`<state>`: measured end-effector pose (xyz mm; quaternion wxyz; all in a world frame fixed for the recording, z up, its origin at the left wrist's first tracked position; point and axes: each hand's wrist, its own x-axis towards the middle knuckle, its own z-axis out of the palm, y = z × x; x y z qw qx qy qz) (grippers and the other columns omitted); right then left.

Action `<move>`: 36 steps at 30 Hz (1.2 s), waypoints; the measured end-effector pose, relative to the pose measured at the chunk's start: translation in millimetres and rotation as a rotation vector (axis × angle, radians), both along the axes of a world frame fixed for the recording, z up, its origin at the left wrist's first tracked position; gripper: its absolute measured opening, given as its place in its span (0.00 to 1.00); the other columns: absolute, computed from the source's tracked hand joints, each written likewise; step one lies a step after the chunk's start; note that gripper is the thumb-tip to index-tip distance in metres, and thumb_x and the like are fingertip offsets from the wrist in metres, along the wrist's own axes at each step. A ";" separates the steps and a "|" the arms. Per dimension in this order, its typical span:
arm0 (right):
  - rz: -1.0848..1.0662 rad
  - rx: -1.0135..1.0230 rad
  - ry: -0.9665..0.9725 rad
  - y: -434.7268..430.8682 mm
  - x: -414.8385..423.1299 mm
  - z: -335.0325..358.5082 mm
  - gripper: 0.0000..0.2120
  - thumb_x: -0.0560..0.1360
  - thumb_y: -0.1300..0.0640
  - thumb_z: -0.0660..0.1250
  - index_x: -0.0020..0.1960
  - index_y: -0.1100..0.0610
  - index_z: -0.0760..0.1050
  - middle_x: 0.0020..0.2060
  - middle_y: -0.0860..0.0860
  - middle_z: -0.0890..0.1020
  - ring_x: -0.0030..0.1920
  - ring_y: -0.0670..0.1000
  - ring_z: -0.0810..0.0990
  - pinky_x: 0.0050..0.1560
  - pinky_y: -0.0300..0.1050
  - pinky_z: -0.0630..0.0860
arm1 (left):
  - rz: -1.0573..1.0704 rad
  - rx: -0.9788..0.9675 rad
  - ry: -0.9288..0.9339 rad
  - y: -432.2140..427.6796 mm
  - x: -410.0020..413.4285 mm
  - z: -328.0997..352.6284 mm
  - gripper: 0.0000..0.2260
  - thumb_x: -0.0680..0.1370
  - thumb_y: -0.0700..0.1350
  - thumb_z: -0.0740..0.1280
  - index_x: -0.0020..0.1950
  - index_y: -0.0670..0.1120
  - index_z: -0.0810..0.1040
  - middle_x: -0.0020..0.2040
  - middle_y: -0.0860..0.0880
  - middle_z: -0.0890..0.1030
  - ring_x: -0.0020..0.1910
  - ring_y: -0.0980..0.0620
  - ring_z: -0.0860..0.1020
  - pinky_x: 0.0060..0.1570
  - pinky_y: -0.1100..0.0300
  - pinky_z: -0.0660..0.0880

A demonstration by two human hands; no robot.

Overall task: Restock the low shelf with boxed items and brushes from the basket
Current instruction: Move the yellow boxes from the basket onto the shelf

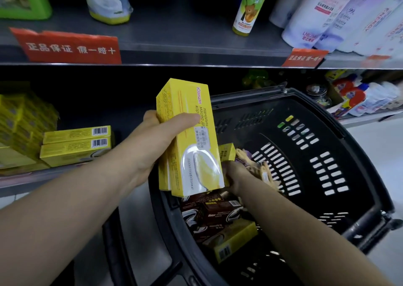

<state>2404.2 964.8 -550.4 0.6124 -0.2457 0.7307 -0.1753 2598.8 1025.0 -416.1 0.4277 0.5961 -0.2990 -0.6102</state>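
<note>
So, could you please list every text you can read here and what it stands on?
"正品保证 假一赔十": red shelf sign.
"ЮАНЦЭН", "ЛАНОЛИН МАСЛО": yellow box in the left hand.
"ENERGY": white bottle, upper shelf.
Unreadable: barcodes, sticker, smaller red sign.

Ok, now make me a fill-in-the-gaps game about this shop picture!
The left hand holds tall boxes coloured ____.
The right hand grips a small box inside the ____.
On the low shelf, ____ stacked boxes show barcodes.
The shelf-edge signs are ____.
Missing words: yellow, basket, two, red.
</note>
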 end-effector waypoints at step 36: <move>1.017 -0.306 -0.076 34.7 229.5 143.2 0.14 0.75 0.48 0.68 0.58 0.51 0.78 0.57 0.50 0.82 0.58 0.52 0.80 0.63 0.52 0.73 | 0.509 0.145 0.181 97.9 159.1 -31.8 0.40 0.61 0.64 0.72 0.69 0.49 0.69 0.59 0.46 0.80 0.55 0.44 0.80 0.58 0.42 0.74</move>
